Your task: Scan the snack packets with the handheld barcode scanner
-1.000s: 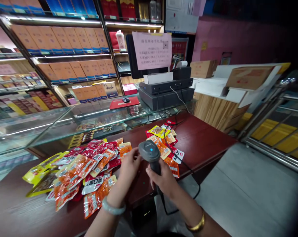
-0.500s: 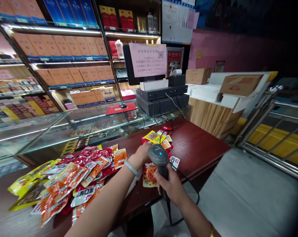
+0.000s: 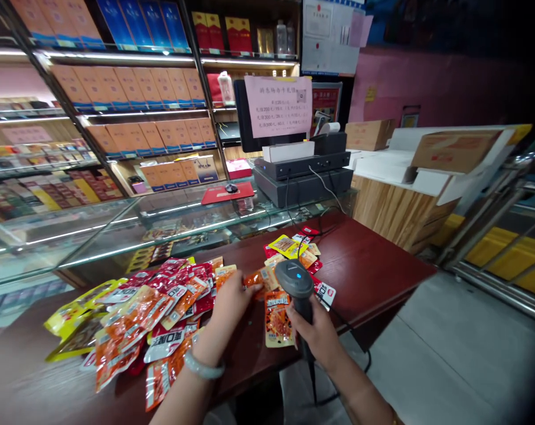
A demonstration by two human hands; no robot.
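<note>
Right hand (image 3: 314,332) grips the barcode scanner (image 3: 295,280); left hand (image 3: 232,301) pinches an orange snack packet (image 3: 255,277) just beside it, above the table (image 3: 365,260). Risk: the dangling cable may drag nearby packets off.

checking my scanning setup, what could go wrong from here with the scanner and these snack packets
The packet under the scanner lies close to the table edge and might slide off. The left hand holds an orange packet beside the pile, so scanned and unscanned could mix. The scanner cable hangs by the right hand and may snag.
</note>
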